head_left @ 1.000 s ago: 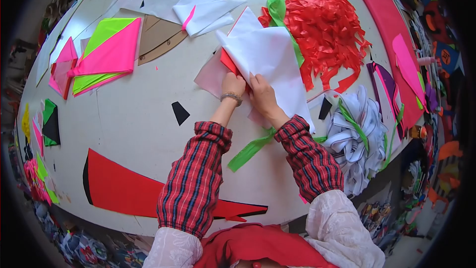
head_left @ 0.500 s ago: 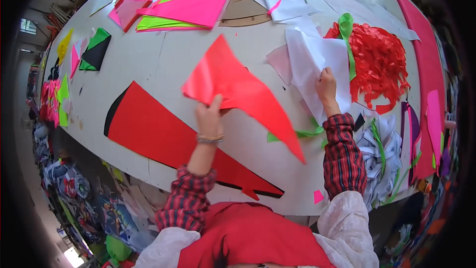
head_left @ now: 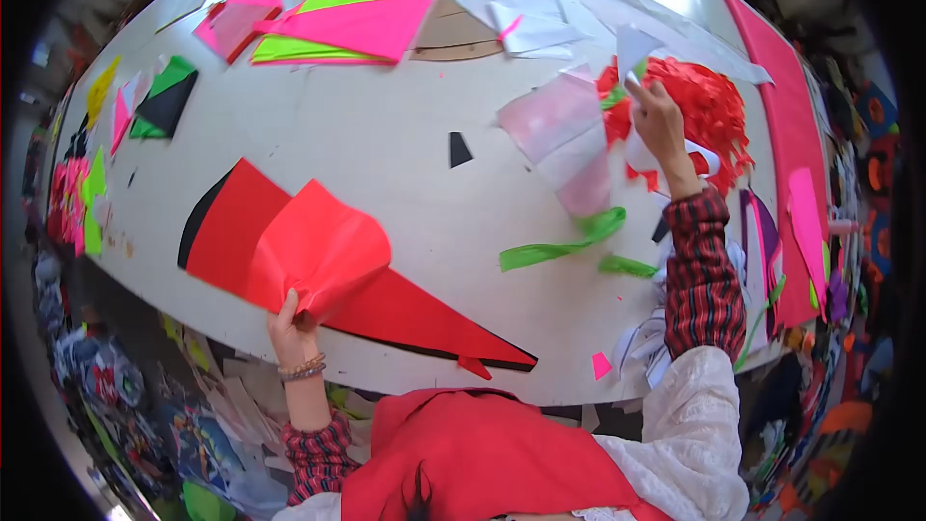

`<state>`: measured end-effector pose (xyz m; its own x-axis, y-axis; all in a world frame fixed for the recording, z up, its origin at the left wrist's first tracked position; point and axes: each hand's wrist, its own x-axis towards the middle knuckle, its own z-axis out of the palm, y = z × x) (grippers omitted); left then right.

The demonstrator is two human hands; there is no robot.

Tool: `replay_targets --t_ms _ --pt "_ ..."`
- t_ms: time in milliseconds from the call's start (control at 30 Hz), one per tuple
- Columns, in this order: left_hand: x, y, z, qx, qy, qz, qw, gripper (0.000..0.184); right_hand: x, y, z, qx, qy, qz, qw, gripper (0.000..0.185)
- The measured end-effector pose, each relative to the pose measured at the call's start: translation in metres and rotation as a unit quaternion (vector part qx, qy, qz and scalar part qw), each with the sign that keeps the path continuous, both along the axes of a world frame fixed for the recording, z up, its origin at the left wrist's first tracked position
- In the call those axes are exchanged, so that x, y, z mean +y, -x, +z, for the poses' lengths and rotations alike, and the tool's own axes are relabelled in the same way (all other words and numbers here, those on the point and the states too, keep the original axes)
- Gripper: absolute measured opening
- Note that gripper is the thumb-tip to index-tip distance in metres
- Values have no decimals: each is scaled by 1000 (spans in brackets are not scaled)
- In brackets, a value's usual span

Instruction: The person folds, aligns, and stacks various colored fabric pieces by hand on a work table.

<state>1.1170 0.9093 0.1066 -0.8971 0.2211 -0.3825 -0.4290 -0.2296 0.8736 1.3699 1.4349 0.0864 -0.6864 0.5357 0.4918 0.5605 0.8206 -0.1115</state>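
My left hand (head_left: 292, 328) pinches the lower edge of a bright red fabric piece (head_left: 328, 241), which is bunched at the fingers and lies over the large red panel (head_left: 227, 236) with black edges. At the right, my right hand (head_left: 659, 121) grips a white fabric piece (head_left: 635, 46) above the pile of red strips (head_left: 709, 101); part of the white cloth hangs below the hand. Left of that hand lies a pale pink and white translucent piece (head_left: 564, 135), with a green strip (head_left: 569, 243) at its lower end.
Pink and lime fabric (head_left: 357, 24) lies at the back left, beside white pieces (head_left: 535, 14). A small black scrap (head_left: 459, 150) is mid-table. The long pink roll (head_left: 786, 154) runs along the right, near white strips (head_left: 646, 347).
My left hand has carried the red piece left and down over the large red panel. My right hand has lifted the white cloth off the pale pink piece, toward the red strips.
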Motion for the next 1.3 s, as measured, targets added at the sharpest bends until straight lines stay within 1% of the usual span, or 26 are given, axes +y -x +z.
replay_targets --t_ms 33,100,133,167,233,267,300,333,367,433,467,500,533,567,600,667,700,767,867,933,1000,1033,1100,1133,1267,1300 --pt "0 -1 -2 1 -20 -3 1000 25 -5 2 -22 3 -58 47 997 45" --pt "0 1 -5 -13 -46 31 998 14 -19 1 -78 -62 -6 22 998 47" --pt "-1 1 -7 -27 -42 38 998 8 -26 -4 -105 -124 100 -5 987 54" --pt "4 -3 1 -20 -61 35 997 9 -46 3 -112 -167 177 -18 970 63" --pt "1 -4 1 -55 -31 25 998 17 -103 27 -120 -63 276 78 956 69" --pt "9 -7 6 -61 -66 40 995 14 -138 44 -112 -30 337 145 930 68" --pt "14 -10 11 -49 -104 -2 993 15 -170 58 -107 22 470 173 865 67" --pt "17 -9 14 -55 -133 -17 989 14 -205 74 -99 67 593 191 779 67" --pt "20 -7 17 -62 -162 -31 984 15 -245 92 -76 112 677 209 697 58" --pt "15 1 17 -92 -180 -63 977 15 -298 113 -85 210 808 188 518 49" --pt "5 10 20 -85 -182 -58 978 15 -319 122 -81 141 692 232 669 44" --pt "-3 20 21 -79 -180 -45 980 15 -335 128 -77 69 547 262 792 40" --pt "-9 26 21 -72 -180 -34 980 14 -348 126 -88 71 542 266 794 40" --pt "-14 36 19 -70 -182 -26 981 13 -363 126 -103 178 810 280 484 36" --pt "-19 49 17 -69 -185 -20 980 13 -377 130 -100 254 931 246 89 32" --pt "-46 92 -3 -69 -169 -6 983 10 -417 141 -74 206 937 177 218 27" --pt "-57 114 -4 -74 -174 -13 982 10 -434 155 -72 211 935 172 225 27" --pt "-84 155 -9 -47 -180 27 982 8 -466 185 -79 90 927 152 330 20" --pt "-134 213 -37 -22 -174 24 984 8 -503 241 -82 120 924 110 346 14" --pt "-163 239 -49 68 -205 94 972 9 -520 271 -93 146 873 124 447 12" --pt "-203 259 -91 84 -139 67 984 13 -526 288 -119 129 788 130 588 13" --pt "-218 263 -120 77 -139 63 985 13 -529 294 -139 129 788 122 589 13" --pt "-243 263 -173 -61 -44 85 993 27 -535 299 -171 74 675 92 728 15" --pt "-251 263 -188 -66 -44 80 994 27 -538 302 -172 75 675 85 729 15" --pt "-266 255 -223 -84 -19 91 992 46 -543 304 -173 -29 651 -8 758 19" --pt "-268 248 -228 -87 -18 86 992 46 -546 298 -173 -28 651 -14 758 19"
